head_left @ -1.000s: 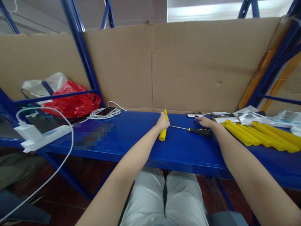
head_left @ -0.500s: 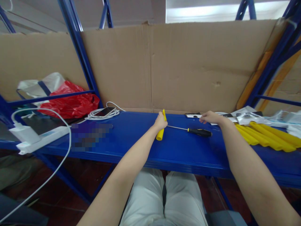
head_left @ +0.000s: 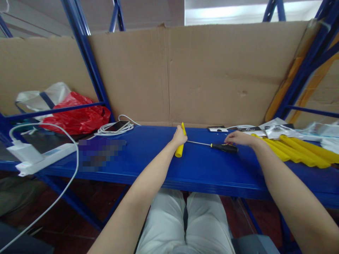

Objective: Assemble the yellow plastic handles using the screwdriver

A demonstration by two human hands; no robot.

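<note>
My left hand [head_left: 179, 135] is closed around a yellow tube [head_left: 179, 151], which stands tilted over the blue tabletop [head_left: 196, 167]. A screwdriver [head_left: 225, 147] with a black and yellow handle lies on the tabletop, its thin shaft pointing left, and the tip ends beside my left hand and the tube. Just behind the screwdriver handle is my right hand [head_left: 235, 138], fingers bent and fingertips pinched together. Anything between those fingertips is too small to make out. Whether they touch the handle I cannot tell.
Several yellow tubes [head_left: 304, 151] lie at the right, with clear plastic packets [head_left: 280, 131] behind them. A coiled white cable [head_left: 106, 130] lies around a phone [head_left: 118, 125] at the left, near a white power strip [head_left: 47, 160] and a red bag [head_left: 82, 113]. Cardboard [head_left: 206, 74] closes off the back.
My right hand has come down and slightly nearer, close to the screwdriver handle, with its fingers more bent. My left hand still holds the yellow tube in about the same place.
</note>
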